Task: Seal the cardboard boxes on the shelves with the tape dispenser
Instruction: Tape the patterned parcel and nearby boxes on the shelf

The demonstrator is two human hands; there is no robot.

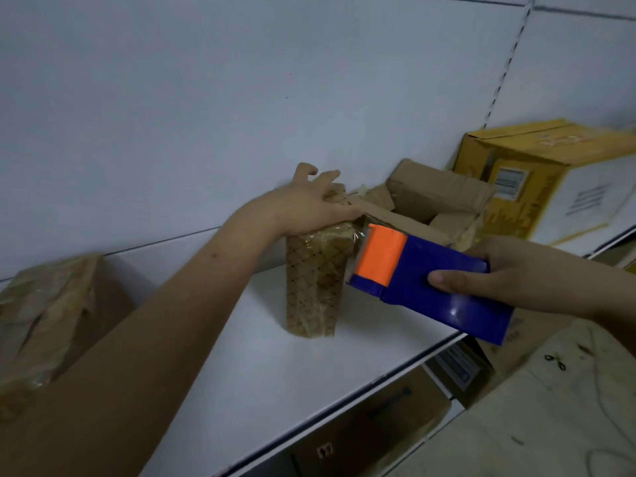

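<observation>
A small brown cardboard box with a diamond print and glossy tape stands upright on the white shelf. My left hand rests flat on its top, fingers spread toward the back wall. My right hand grips the blue tape dispenser; the dispenser's orange front end touches the box's upper right edge.
Behind the small box lies an open brown carton with loose flaps. A yellow and white carton sits at the right. A taped brown box stands at the far left. More cartons fill the shelf below.
</observation>
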